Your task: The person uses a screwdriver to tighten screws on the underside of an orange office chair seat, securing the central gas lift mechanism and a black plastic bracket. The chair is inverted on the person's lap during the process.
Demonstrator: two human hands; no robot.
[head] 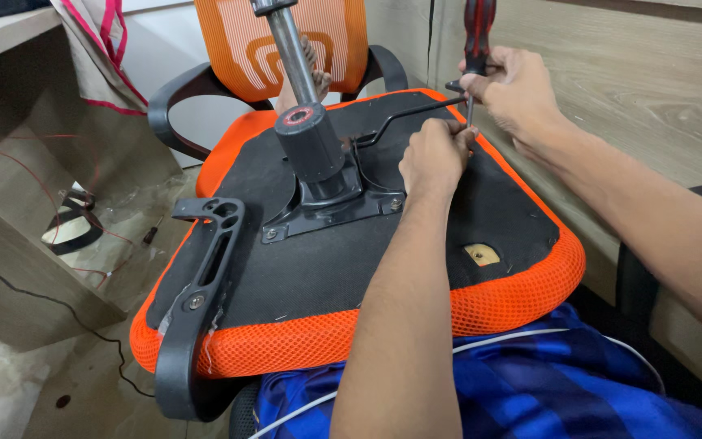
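Your right hand [512, 88] is wrapped in a closed fist around the red-and-black handle of a screwdriver [478, 42], held upright with its shaft pointing down at the far right edge of an upturned office-chair seat [416, 260]. Your left hand [435, 157] is curled shut just beside the shaft's lower end, fingertips pinched together at the tip; whether they grip a screw there you cannot tell. The seat lies underside up across your lap, black base panel ringed by orange mesh padding. At its centre a black mechanism plate [327, 203] carries the gas-lift cylinder [298, 81], which rises towards the top of the view. A thin black lever [408, 114] runs from the plate towards your hands. A black armrest [197, 301] is fixed along the seat's left edge. Beyond the seat stands an orange mesh backrest [237, 41]
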